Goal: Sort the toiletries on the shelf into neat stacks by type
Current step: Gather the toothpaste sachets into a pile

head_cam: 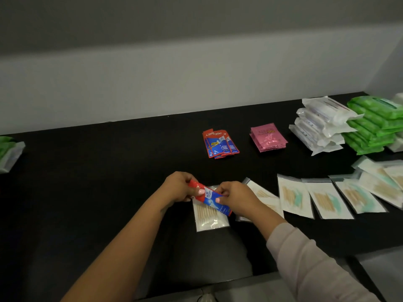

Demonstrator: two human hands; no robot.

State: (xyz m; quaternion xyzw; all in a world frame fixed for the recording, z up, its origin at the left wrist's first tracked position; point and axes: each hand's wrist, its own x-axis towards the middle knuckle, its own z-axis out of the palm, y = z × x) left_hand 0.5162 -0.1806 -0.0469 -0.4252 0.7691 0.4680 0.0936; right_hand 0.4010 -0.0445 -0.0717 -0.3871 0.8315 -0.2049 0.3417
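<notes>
Black shelf (87, 182) runs along a pale grey wall, and the sorted goods sit mostly toward its right end. Both forearms reach in from the lower edge of the view and meet near the middle of the shelf. The left forearm is bare; the right one wears a pale pink sleeve (309, 264) pushed up short of the wrist.

The left hand (177, 187) and right hand (236, 196) are close together, each pinching one end of a red and blue toothpaste sachet (210, 199) between thumb and fingers. The sachet slants down to the right and is held just above a clear packet of cotton swabs (210, 219) lying flat on the shelf.

Behind the hands, a small stack of toothpaste sachets (220, 143) lies fanned slightly. To its right sits a stack of pink sachets (268, 137), then a pile of clear white packets (320, 125), and touching that a pile of green packs (375, 123). Nearer the front edge, a row of flat pouches (327, 198) with tan sticks and a green shape overlaps toward the right. At the far left edge lies another green and clear packet (8, 153), well apart from everything else.
</notes>
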